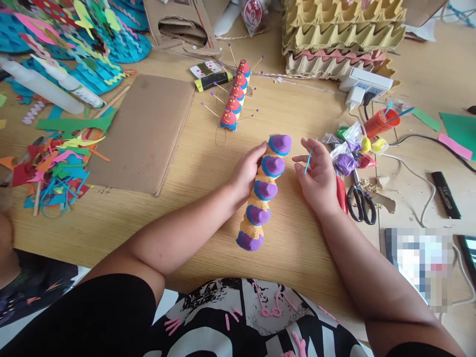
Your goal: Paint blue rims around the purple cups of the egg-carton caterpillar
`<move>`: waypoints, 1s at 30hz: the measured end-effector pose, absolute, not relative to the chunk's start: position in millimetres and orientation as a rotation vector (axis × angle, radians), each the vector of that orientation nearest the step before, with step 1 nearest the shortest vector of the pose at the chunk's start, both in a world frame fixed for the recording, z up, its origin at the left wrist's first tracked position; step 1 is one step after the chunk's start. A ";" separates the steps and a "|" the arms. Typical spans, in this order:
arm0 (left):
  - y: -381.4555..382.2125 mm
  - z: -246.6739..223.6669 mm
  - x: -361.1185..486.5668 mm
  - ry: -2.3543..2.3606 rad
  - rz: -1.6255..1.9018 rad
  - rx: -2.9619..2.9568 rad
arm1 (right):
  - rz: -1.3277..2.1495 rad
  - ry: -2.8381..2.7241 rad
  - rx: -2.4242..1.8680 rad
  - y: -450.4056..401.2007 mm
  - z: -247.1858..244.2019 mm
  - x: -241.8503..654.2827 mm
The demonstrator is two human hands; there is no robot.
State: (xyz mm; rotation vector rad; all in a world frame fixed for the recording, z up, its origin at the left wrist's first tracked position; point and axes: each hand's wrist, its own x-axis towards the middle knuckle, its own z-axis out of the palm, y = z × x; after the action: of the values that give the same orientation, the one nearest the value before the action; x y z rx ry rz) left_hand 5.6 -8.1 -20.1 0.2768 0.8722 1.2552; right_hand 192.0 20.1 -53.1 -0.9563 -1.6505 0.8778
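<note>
My left hand grips a strip of egg carton by its far left side. Purple clay caps over blue clay cover the strip's bumps, with bare yellowish carton between them. To its right, my right hand pinches a thin light-blue stick, apart from the strip. Farther back stands a second egg-carton strip, with red and blue clay, small faces and toothpick-like sticks with purple tips poking out of its sides.
Cardboard and coloured paper scraps lie left. Scissors, bagged clay and a red cup sit right. Stacked egg trays, a power strip and glue bottles are farther back.
</note>
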 end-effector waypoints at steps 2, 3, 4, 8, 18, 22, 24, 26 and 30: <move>-7.7 -21.9 5.2 0.867 1.242 0.257 | 0.890 -1.546 -0.978 16.4 -47.8 189.2; -7.6 -22.5 5.4 0.875 1.237 0.252 | 0.895 -1.479 -0.986 14.8 -45.1 188.3; -7.7 -22.8 5.9 0.881 1.236 0.253 | 0.909 -1.424 -0.981 13.6 -43.0 187.6; -8.5 -21.6 9.1 0.864 1.264 0.313 | 1.020 -1.364 -0.861 11.2 -41.4 186.8; -12.1 -20.7 14.0 0.899 1.201 0.307 | 0.923 -1.551 -0.794 4.3 -42.1 186.5; -14.1 -16.8 14.3 0.908 1.210 0.350 | 0.797 -1.547 -0.839 5.0 -42.7 185.8; -15.0 -14.8 14.6 0.934 1.212 0.355 | 0.745 -1.529 -0.825 6.2 -42.6 185.4; -15.6 -13.3 14.8 0.952 1.217 0.363 | 0.712 -1.533 -0.791 7.1 -41.7 185.3; -16.2 -13.2 15.1 0.907 1.234 0.365 | 0.660 -1.612 -0.755 6.4 -39.3 186.2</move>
State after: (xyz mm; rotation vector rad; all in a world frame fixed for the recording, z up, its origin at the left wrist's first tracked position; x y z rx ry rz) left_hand 15.1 -16.2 -13.2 0.3648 0.9075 1.2343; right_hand 186.2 6.4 -39.3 -0.7554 -1.6124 0.6600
